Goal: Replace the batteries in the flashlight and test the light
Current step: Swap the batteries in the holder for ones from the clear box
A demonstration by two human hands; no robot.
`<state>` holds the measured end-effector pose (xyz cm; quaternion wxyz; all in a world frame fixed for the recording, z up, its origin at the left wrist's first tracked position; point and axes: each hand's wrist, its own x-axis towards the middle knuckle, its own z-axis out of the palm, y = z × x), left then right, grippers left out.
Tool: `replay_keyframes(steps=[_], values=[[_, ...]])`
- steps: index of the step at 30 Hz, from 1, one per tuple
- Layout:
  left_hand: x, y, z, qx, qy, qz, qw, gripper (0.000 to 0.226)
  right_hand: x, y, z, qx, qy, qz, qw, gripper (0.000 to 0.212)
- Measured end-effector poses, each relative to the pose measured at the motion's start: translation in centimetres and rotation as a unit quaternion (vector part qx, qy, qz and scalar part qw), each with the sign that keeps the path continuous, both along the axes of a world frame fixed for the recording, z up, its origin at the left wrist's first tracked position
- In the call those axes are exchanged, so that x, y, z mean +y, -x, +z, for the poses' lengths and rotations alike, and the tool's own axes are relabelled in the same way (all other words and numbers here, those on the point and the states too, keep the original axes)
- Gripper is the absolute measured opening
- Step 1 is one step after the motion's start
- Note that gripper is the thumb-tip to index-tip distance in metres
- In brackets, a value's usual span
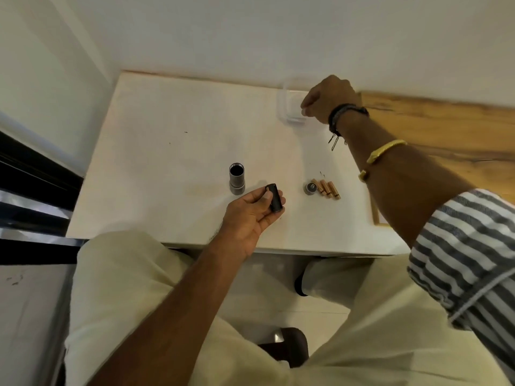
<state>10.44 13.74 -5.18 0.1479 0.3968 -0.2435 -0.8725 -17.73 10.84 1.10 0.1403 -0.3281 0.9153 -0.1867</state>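
Flashlight body point(237, 179) upright near batteries point(328, 190), left hand point(248, 215) gripping black holder point(274, 201), right hand point(328, 98) curled over clear box point(289, 108), hold unclear.

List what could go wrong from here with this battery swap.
1. The flashlight body stands upright, open end up, close to the left hand; a nudge might topple it.
2. Three batteries lie loose on their sides beside the tail cap and could roll off the table.
3. The left hand alone holds the battery holder while the right hand reaches to the clear container, so it may slip.
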Motion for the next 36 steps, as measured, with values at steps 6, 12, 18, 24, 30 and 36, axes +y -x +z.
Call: replay_keyframes(steps=[6, 12, 18, 24, 30, 36], values=[[-0.2, 0.1, -0.3, 0.011, -0.014, 0.007, 1.0, 0.025, -2.7, 1.1, -0.9, 0.016, -0.111, 0.068, 0.991, 0.024], [-0.5, 0.0, -0.3, 0.009, -0.015, 0.01, 1.0, 0.024, -2.9, 1.1, -1.7, 0.029, -0.102, 0.058, 0.993, 0.015], [-0.1, -0.1, 0.1, 0.014, -0.008, 0.006, 1.0, 0.024, -0.9, 0.5, -0.5, -0.009, 0.013, 0.012, 1.0, 0.028], [0.7, -0.3, 0.8, 0.025, -0.029, 0.02, 0.999, 0.023, 4.0, -3.7, 1.3, -0.029, 0.13, 0.011, 0.991, 0.034], [1.5, -1.0, 1.7, 0.032, 0.001, 0.001, 0.999, 0.021, 10.8, -10.5, 1.4, -0.169, 0.248, -0.044, 0.953, 0.026], [2.3, -1.5, 2.5, 0.046, 0.022, -0.033, 0.998, 0.025, 16.4, -16.8, -0.5, -0.278, 0.35, -0.081, 0.891, 0.028]])
